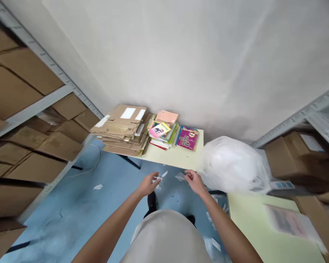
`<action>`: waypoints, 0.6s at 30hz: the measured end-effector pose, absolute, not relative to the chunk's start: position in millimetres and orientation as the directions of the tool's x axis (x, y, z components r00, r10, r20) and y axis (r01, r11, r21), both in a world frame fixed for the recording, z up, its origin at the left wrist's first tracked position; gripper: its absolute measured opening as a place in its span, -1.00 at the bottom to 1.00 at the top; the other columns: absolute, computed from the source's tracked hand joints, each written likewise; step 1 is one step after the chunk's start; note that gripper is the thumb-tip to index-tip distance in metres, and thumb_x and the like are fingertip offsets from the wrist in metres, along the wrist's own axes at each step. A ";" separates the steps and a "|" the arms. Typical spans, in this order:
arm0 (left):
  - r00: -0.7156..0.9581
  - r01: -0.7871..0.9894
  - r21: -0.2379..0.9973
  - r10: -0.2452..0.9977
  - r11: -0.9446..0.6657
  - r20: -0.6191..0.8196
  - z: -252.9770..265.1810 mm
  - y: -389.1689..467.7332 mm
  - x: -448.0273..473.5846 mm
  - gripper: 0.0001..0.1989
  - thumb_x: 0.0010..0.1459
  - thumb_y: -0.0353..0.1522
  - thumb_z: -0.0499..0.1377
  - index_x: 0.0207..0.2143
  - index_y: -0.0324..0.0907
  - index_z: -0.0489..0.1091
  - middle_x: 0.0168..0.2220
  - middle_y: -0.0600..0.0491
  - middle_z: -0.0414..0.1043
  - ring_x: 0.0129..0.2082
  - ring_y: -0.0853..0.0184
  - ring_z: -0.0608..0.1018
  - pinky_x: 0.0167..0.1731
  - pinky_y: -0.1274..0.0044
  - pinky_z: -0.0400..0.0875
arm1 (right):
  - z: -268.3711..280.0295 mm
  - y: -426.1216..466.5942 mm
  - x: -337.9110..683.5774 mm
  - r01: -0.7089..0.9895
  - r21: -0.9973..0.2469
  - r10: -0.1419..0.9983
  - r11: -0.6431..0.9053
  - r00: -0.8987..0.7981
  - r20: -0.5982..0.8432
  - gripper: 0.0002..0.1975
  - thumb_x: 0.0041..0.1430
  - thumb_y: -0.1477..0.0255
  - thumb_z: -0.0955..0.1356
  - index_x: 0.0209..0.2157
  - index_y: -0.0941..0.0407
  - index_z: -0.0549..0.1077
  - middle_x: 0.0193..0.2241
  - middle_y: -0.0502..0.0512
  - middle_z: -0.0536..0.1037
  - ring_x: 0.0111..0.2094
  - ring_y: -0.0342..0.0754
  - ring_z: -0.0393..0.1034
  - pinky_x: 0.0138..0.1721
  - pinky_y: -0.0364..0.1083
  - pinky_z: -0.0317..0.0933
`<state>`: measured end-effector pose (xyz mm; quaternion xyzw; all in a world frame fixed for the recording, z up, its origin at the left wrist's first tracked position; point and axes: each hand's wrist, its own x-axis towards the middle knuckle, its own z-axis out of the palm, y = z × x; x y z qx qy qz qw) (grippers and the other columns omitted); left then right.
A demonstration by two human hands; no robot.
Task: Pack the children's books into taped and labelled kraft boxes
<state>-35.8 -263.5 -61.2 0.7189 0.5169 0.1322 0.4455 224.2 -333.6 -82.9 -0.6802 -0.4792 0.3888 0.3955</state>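
My left hand [148, 184] hangs over the floor in front of a low table, its thumb and fingers apart and nothing in it. To its right, my right hand [195, 181] is near the table's front edge and beside a large white plastic bag [232, 164]. Its fingers are loosely curved and parted, with no object visible between them. Beyond the hands, the pale yellow table [178, 157] bears a stack of flattened cardboard boxes [120, 122], a pile of books and booklets [161, 130], and a purple book [186, 138] at the right.
Shelves of cardboard boxes [48, 146] stand at my left. At my right, a second pale table [263, 223] holds a blurred printed item [287, 221], with more cartons [279, 157] behind. Paper scraps [98, 187] litter the blue floor [98, 215]. A white wall [181, 54] rises behind.
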 end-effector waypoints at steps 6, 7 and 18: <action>0.237 0.716 0.689 0.968 -0.116 -0.084 -60.3 -176.1 -148.0 -0.60 0.10 -0.19 0.05 -0.10 -0.23 0.40 -0.08 -0.17 0.48 -0.09 0.11 0.53 -0.10 0.26 0.44 | -56.3 -197.6 94.5 0.624 -0.777 0.994 0.076 -0.108 0.010 -0.75 0.06 0.50 0.31 -0.17 0.17 0.47 -0.26 0.17 0.55 -0.21 -0.03 0.44 -0.11 -0.03 0.29; 0.228 0.742 0.651 0.973 -0.158 -0.023 -59.2 -159.9 -163.0 -0.61 0.10 -0.20 0.06 -0.10 -0.23 0.40 -0.06 -0.18 0.46 -0.03 0.10 0.49 -0.03 0.25 0.39 | -50.9 -175.6 74.9 0.671 -0.730 0.988 0.131 -0.146 0.043 -0.73 0.07 0.50 0.32 -0.15 0.17 0.46 -0.19 0.19 0.54 -0.14 0.00 0.42 -0.04 -0.01 0.26; 0.272 0.869 0.416 0.961 -0.267 0.048 -61.8 -47.1 -200.0 -0.35 0.10 -0.29 0.12 0.22 -0.31 0.03 0.30 -0.32 -0.10 0.30 -0.05 0.00 0.15 0.12 0.11 | -23.8 -11.4 -38.3 0.886 -0.349 0.949 0.304 -0.314 0.031 -0.42 0.10 0.47 0.35 0.16 0.28 0.21 0.23 0.36 0.16 0.25 0.11 0.01 0.20 0.04 -0.03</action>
